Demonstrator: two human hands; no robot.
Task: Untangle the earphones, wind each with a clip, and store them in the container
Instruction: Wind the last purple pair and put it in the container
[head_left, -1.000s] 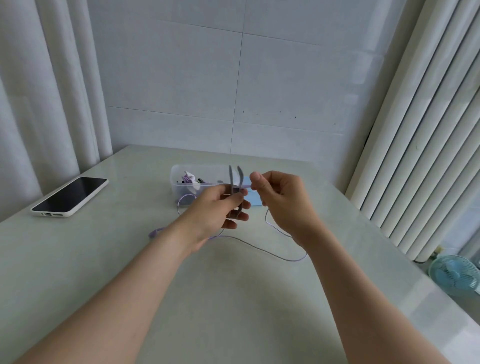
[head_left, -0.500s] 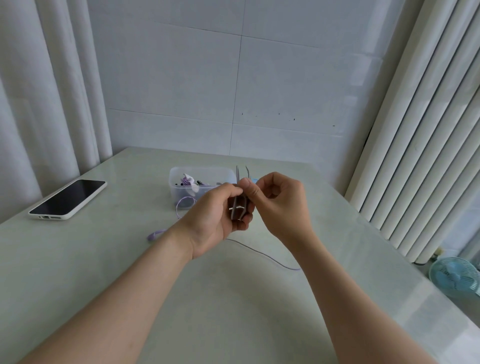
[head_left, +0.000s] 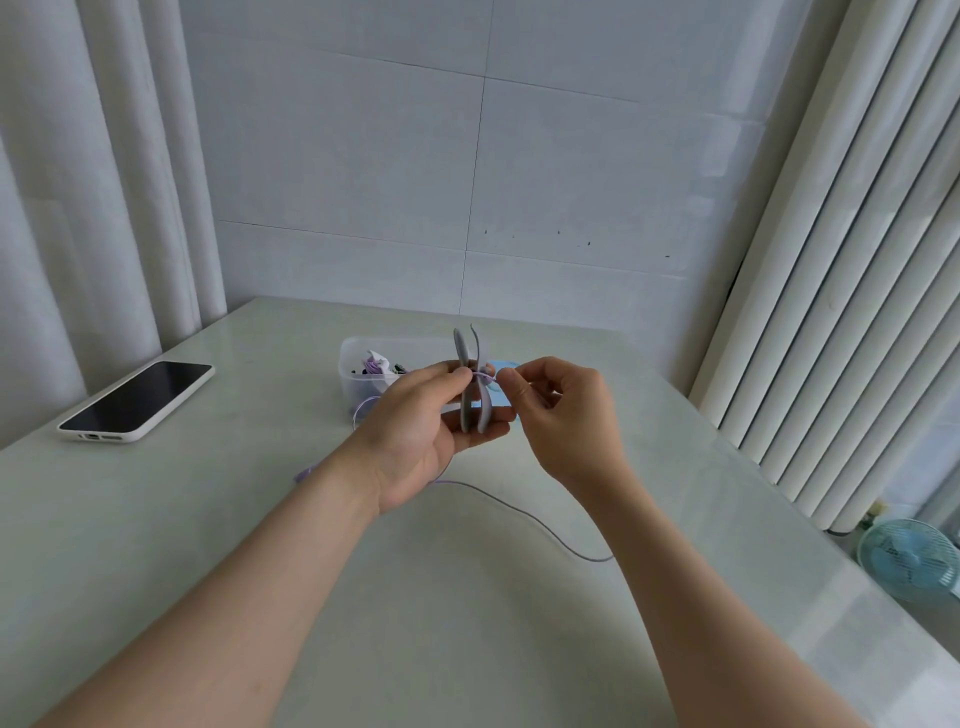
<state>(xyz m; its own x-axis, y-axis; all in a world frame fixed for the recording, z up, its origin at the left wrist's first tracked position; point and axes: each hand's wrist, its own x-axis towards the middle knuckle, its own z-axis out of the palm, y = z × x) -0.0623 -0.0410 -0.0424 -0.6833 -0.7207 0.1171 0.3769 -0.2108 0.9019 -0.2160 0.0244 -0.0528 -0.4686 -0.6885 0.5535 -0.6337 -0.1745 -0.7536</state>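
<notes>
Two before container (head_left: 347, 376): left hand (head_left: 421, 431) fingers round grey clip (head_left: 466, 410), right hand (head_left: 563, 415) fingers tight on purple cord (head_left: 519, 513); phone (head_left: 137, 400) aside.

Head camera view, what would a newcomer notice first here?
Two hands meet mid-table: the left hand holds a grey clip upright while the right hand pinches a purple cord by it. The cord's slack trails across the table; a clear container sits just behind, a phone far left.

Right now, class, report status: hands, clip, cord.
Left hand grips grey clip upright. Right hand pinches purple cord at it. Its tail trails across table.
</notes>
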